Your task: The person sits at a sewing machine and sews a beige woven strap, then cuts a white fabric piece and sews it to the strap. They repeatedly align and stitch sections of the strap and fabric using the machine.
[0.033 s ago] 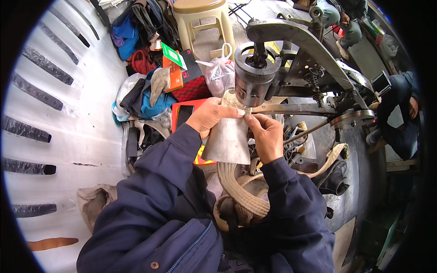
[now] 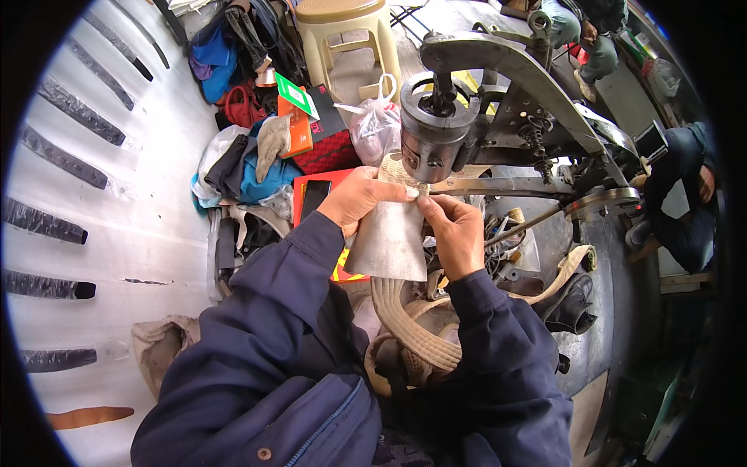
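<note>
A dark metal sewing machine with a round head (image 2: 440,117) stands in front of me. Just below that head, a pale grey-white flared piece (image 2: 389,241) hangs with its wide end toward me; I cannot tell if it is cloth or leather. My left hand (image 2: 362,198) pinches its upper left side, thumb on top. On the other side, my right hand (image 2: 454,226) pinches the upper right edge, its thumb close to the left one. A beige stitched strip (image 2: 401,159) runs under the head beyond my thumbs. Below hangs a wide beige strap (image 2: 412,331) with stitched lines, curving toward my lap.
Left is a white panel with dark strips (image 2: 58,222). Bags and cloths (image 2: 241,167) lie beside a plastic bag (image 2: 376,128); a beige stool (image 2: 342,47) stands behind. Right are a handwheel (image 2: 603,204), a dark shoe (image 2: 572,305) and seated people (image 2: 685,198).
</note>
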A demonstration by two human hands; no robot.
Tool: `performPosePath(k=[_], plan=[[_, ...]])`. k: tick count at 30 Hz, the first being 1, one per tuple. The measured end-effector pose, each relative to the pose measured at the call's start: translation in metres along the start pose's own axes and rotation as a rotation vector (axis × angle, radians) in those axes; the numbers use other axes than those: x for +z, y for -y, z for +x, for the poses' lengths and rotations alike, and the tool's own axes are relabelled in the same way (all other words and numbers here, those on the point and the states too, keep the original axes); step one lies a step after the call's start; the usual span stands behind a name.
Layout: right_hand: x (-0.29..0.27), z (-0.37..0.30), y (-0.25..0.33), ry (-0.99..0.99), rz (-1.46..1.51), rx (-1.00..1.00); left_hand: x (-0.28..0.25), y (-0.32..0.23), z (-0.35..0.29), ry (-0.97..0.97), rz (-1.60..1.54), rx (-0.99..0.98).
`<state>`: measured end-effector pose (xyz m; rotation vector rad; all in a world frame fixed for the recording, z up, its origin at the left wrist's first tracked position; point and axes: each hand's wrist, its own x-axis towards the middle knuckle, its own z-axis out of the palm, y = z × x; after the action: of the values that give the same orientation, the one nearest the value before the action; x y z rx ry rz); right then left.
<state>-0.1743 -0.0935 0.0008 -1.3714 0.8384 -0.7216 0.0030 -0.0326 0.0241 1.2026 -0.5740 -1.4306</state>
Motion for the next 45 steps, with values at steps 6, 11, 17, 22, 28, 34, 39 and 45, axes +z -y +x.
performPosePath(k=[6,11,17,22,28,34,39,45], plan=[[-0.002,0.001,0.003,0.031,-0.022,0.006,0.000,0.000,0.001,0.025,-0.009,0.003],[-0.015,0.000,0.011,0.127,-0.012,0.079,0.001,0.000,0.001,0.015,-0.010,0.002],[-0.140,-0.011,0.015,0.175,-0.258,0.160,0.001,0.001,0.000,0.029,-0.045,0.007],[-0.257,-0.012,0.002,-0.353,-1.057,0.112,0.001,0.002,0.000,0.012,-0.040,0.023],[-0.277,0.017,-0.039,-0.358,-0.887,0.225,0.002,0.000,0.000,0.023,-0.033,-0.011],[-0.255,0.010,-0.016,-0.344,-0.739,0.117,0.003,-0.001,0.000,0.001,-0.032,-0.035],[-0.269,0.008,0.038,-0.429,-0.714,-0.174,0.004,-0.002,0.001,-0.026,-0.044,-0.048],[-0.349,0.029,0.039,-0.717,-0.954,-0.120,0.002,-0.002,0.003,-0.018,-0.052,-0.044]])
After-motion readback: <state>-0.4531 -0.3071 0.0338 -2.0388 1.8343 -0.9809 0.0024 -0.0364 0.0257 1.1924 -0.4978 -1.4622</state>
